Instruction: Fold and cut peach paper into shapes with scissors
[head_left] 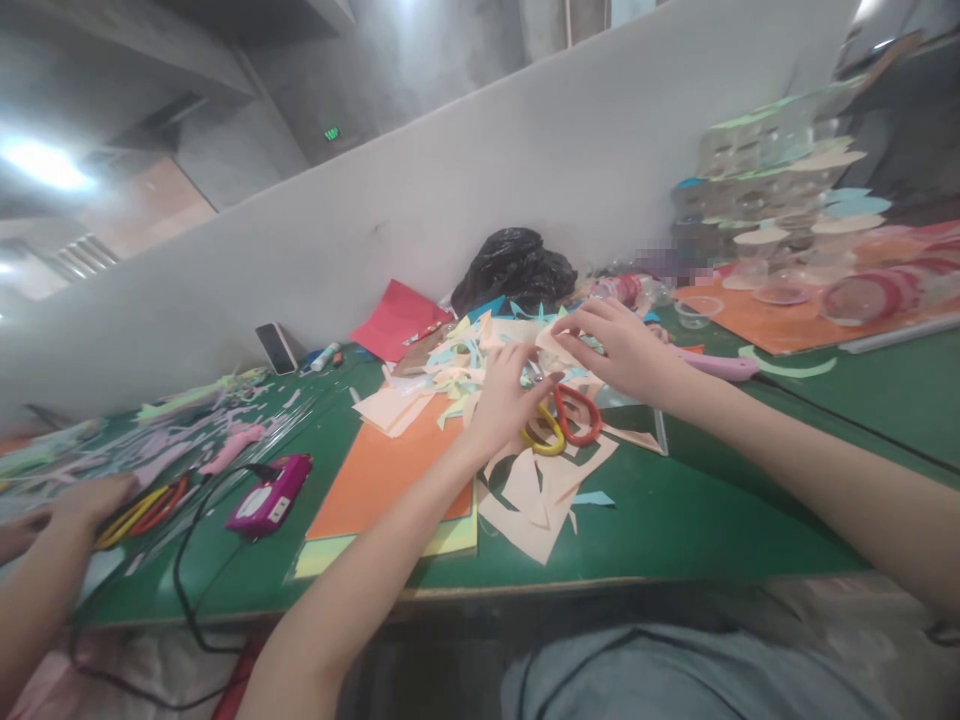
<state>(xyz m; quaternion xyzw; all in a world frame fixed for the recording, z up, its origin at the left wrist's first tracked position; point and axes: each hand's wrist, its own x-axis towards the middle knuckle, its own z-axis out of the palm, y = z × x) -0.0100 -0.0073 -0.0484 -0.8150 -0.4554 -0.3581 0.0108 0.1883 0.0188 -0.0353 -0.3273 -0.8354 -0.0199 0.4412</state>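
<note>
My left hand (504, 398) is over a pile of paper scraps (457, 365), its thumb and fingers apart. Close beside its thumb lies a pair of scissors (576, 416) with one yellow and one red handle; the blades are mostly hidden. Whether that hand touches them I cannot tell. My right hand (619, 345) hovers over the right side of the pile, fingers curved and spread, with no held thing visible. Below the scissors is peach paper (544, 530) with shapes cut out. Orange sheets (390, 475) lie under my left forearm.
A co-worker's hand (94, 500) rests near another pair of scissors (142, 515) at the left. A purple device (270, 497) with a black cable sits between us. Behind are a black plastic bag (514, 270), red paper (397, 320) and a phone (276, 348). Clear cups (765, 150) stand stacked right.
</note>
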